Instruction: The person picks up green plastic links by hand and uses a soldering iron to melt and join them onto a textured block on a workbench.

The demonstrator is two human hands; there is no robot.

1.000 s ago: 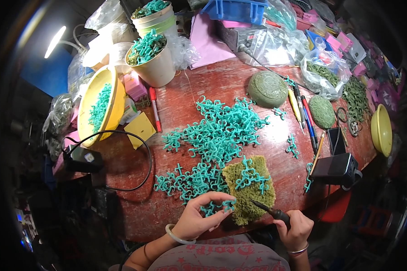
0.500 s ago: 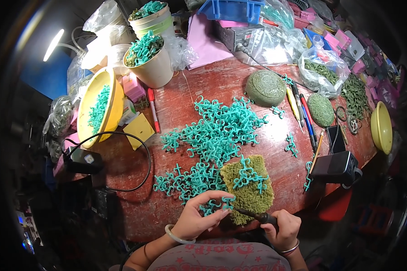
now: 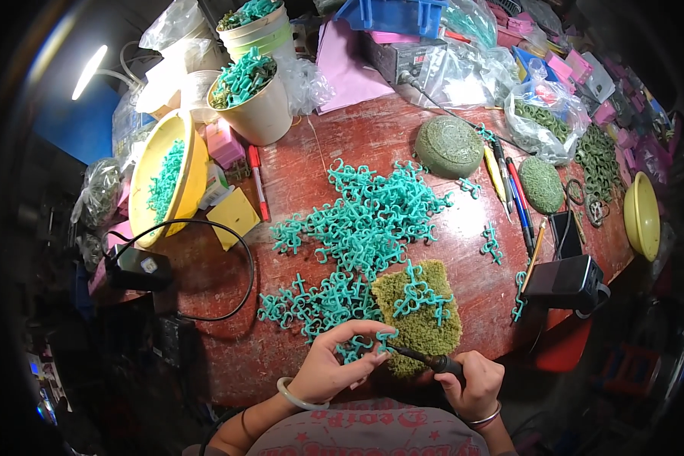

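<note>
My left hand (image 3: 334, 365) pinches a small teal branched piece (image 3: 384, 339) near the table's front edge. My right hand (image 3: 473, 386) grips the dark handle of a thin-tipped tool (image 3: 446, 365), whose tip reaches to the teal piece at my left fingers. Beneath and beyond the tool lies an olive-green spongy pad (image 3: 422, 342), with more teal pieces (image 3: 422, 300) on it. A large heap of teal pieces (image 3: 372, 216) spreads over the red wooden table (image 3: 292, 152), down to beside my left hand.
Left: a yellow basin (image 3: 148, 159), cup of teal pieces (image 3: 247, 99), lamp (image 3: 90, 72), black device (image 3: 137, 270) with looped cable. Right: pens (image 3: 513, 197), two green discs (image 3: 448, 148) (image 3: 539, 186), black box (image 3: 562, 285), yellow bowl (image 3: 641, 216). Bags and a blue crate (image 3: 391, 19) crowd the back.
My right hand has moved left with the tool, and its tip has gone from over the pad to the teal piece in my left hand, which stayed nearly still.
</note>
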